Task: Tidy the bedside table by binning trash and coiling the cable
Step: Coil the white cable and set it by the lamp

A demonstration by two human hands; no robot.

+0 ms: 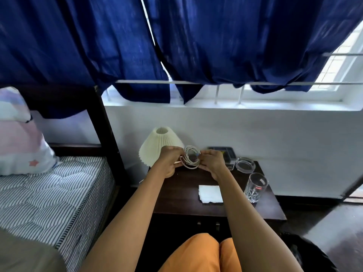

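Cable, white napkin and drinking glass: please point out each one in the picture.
cable [191,158], head view, on the coiled loops between the hands.
white napkin [210,193], head view, on its flat middle.
drinking glass [255,188], head view, on its side wall.

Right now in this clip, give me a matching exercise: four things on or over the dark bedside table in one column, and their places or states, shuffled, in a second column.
Things:
1. white coiled cable
2. white paper napkin
3. clear cut-glass tumbler
4. cream pleated lampshade

Places or states:
A. lying flat near the table's front
B. held between left hand and right hand
C. back left corner, beside the bed
D. upright by the right edge, in front of the glass ashtray

Pairs: 1-B, 2-A, 3-D, 4-C
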